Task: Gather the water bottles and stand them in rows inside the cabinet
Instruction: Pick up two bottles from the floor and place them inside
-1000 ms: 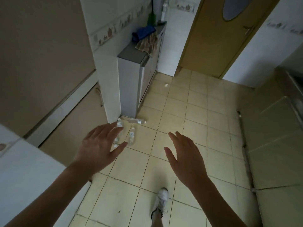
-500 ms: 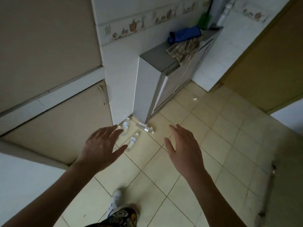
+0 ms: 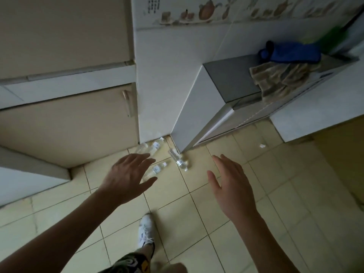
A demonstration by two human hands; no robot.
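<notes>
Several clear plastic water bottles lie on their sides on the tiled floor by the wall corner. One bottle lies at the foot of the white cabinet. Another bottle is partly hidden behind my left hand. Two more bottles rest against the wall base. My left hand hovers above them, fingers spread and holding nothing. My right hand is also open, out in the air to the right of the bottles. The beige cabinet door on the left is closed.
A blue cloth and a beige towel lie on the white cabinet's grey top. My white shoe stands on the floor tiles below the hands. A small white scrap lies on the floor near the cabinet.
The view has closed in on the corner and tilted down, so the bottles and cabinets look larger. Both hands stay open and stretched forward; my foot has stepped ahead.
</notes>
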